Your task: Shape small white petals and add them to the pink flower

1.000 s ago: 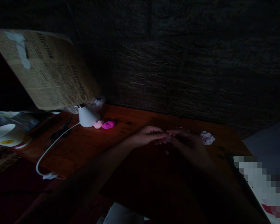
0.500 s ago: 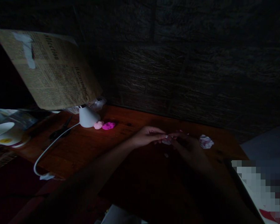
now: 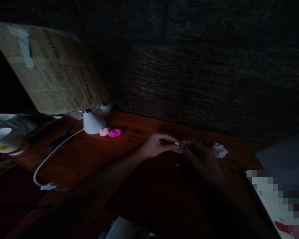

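In the head view, the left hand (image 3: 155, 145), right of the frame's centre, is curling its fingers and nearly bringing thumb and forefinger together at one edge of a small pale piece (image 3: 178, 149), while the right hand (image 3: 202, 157) is bending over the other side with its fingertips touching it; the gloom is hiding how firmly that right hand is gripping. The piece is sitting between the two hands, above the tabletop (image 3: 79, 159). The handling looks to be partway through: the piece is being worked at the fingertips and is not yet lying finished or set down. A ruffled pale piece (image 3: 219, 150) is resting apart at the right of the frame, perhaps a part already shaped. A light pink lump (image 3: 104, 131) and a bright pink lump (image 3: 115, 132) are lying left of centre beside the lamp base (image 3: 93, 122), with neither hand touching them, so that material seems to be left over. A small pale fleck (image 3: 177, 164) is lying just below the hands; how much shaping is remaining, the dimness is not letting one tell
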Demonstrator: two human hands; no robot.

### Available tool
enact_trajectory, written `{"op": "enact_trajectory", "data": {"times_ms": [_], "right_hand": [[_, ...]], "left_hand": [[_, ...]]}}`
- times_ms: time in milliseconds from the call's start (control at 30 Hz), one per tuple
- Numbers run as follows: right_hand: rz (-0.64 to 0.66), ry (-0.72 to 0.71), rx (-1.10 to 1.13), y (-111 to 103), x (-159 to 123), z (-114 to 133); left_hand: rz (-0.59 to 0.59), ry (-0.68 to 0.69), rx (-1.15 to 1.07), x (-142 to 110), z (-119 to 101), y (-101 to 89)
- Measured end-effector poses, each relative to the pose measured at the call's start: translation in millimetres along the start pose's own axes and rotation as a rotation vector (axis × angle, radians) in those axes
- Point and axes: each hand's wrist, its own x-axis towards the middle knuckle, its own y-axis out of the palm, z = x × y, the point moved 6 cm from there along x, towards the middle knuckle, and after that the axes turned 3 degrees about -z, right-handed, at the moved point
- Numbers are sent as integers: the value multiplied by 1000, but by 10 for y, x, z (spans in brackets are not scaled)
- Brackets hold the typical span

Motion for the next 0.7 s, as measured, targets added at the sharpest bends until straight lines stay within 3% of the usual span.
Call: {"op": "enact_trajectory", "data": {"times_ms": [400,600,700], "right_hand": [[-17,61,89,9,-34,0],[38,38,110,0,-40,77],[-7,89,125,-57,-33,80]], "left_hand": [[-8,59,165,-36,-92,5],[-5,27,93,-29,-93,19],[9,-27,12,-19,-78,31]]}}
